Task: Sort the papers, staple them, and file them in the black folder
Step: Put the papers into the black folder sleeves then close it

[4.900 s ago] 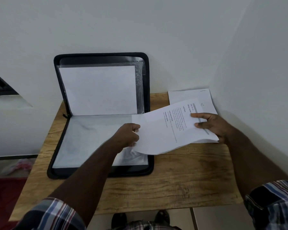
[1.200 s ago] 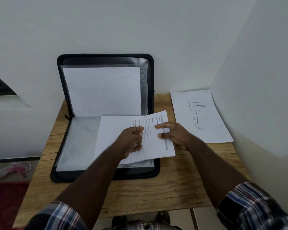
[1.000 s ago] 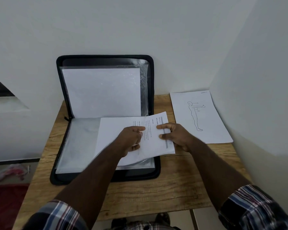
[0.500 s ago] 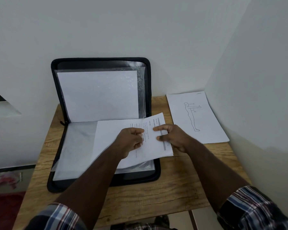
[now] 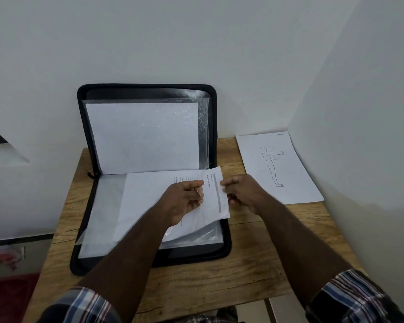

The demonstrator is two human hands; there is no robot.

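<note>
The printed white paper sheets now sit deeper in the open black zip folder on the wooden counter than a second ago, left hand and right hand pinching their right edge, so filing looks nearly finished.
</note>
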